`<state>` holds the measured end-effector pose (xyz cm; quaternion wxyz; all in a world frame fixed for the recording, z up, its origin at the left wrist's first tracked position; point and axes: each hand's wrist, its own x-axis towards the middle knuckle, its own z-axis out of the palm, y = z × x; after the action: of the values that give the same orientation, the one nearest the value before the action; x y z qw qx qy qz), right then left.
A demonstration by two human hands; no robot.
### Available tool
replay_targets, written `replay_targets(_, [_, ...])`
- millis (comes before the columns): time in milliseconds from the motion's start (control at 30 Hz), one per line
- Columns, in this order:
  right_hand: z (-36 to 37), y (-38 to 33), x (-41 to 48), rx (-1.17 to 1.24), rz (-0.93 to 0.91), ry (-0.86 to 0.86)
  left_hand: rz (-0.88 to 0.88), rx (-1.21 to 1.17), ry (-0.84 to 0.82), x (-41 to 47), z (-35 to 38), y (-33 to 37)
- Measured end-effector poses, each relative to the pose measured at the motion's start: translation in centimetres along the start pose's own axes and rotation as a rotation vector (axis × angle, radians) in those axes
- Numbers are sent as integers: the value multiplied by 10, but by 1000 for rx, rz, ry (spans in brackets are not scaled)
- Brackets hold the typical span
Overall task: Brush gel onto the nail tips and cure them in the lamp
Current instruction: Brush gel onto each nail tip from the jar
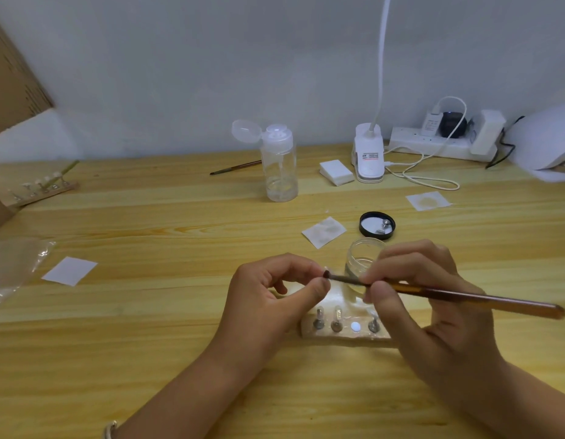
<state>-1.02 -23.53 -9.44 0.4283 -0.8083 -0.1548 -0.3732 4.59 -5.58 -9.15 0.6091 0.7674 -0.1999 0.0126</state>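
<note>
- I see the left hand (pixel 268 296) with thumb and forefinger pinched together on a small clear nail tip (pixel 325 269), which is hard to make out against the skin.
- The right hand (pixel 433 305) is clamped on a brown brush (pixel 449 294), held pen-style near the ferrule. The handle runs out to the right, and the dark bristle end meets the pinch of the left fingers.
- Just behind the pinch stands an open glass gel jar (pixel 360 258), partly hidden by the right fingers.
- Directly beneath both hands lies a pale holder block (pixel 344 335) with three metal stands and one bare white spot.
- A little beyond the jar sits its black lid (pixel 377 225), and a used wipe (pixel 324 231) lies left of it.
- Farther back from the hands are a pump bottle (pixel 279 166) with its cap flipped open, a second brush (pixel 235 167), a stack of pads (pixel 336 172) and a clip light (pixel 369 156).
- Far back on the right, well apart from the grip, the white curing lamp (pixel 547 141) stands beside a power strip (pixel 433 142).
- Far out to the left on the wooden table (pixel 148 312) are a clean wipe square (pixel 69 270), a plastic bag (pixel 15 264) and another holder (pixel 40 191).
</note>
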Motion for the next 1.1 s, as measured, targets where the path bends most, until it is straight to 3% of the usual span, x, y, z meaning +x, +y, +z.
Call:
replay_targets(167, [-3,1,-1,22,0,68,-8,-5,-7,0,0,1])
replay_targets(1100, [-1,4,1,-5,10,36,-42,-61,-10,0,3,3])
